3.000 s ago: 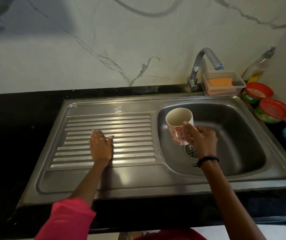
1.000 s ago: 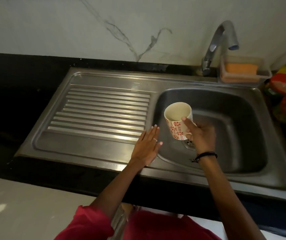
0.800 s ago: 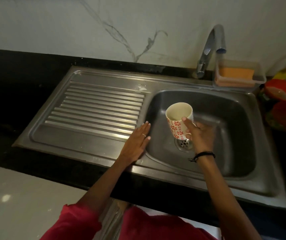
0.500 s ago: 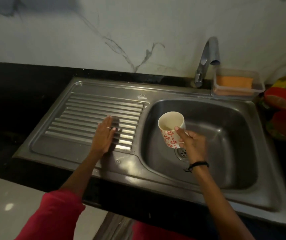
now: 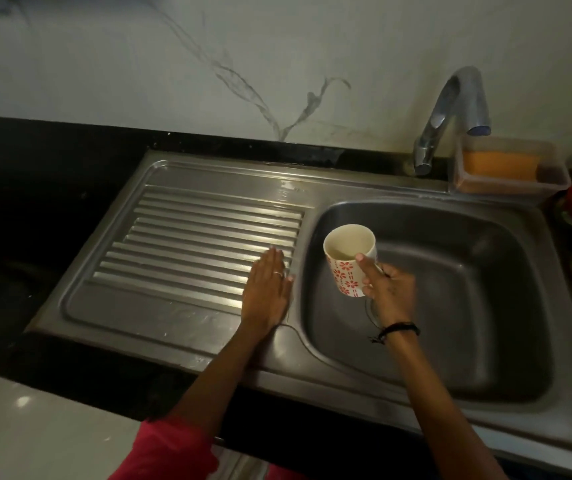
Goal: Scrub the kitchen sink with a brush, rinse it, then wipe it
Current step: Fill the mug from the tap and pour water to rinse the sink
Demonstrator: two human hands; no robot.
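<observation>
Her left hand (image 5: 266,289) lies flat on the ribbed drainboard (image 5: 187,237); right hand (image 5: 390,292) holds a flowered mug (image 5: 348,265) over the sink basin (image 5: 468,306).

Dim, murky picture, soft glare on the drainboard (image 5: 208,237) ridges, dark desk (image 5: 35,202) at left, wide-angle bending at edges.
</observation>
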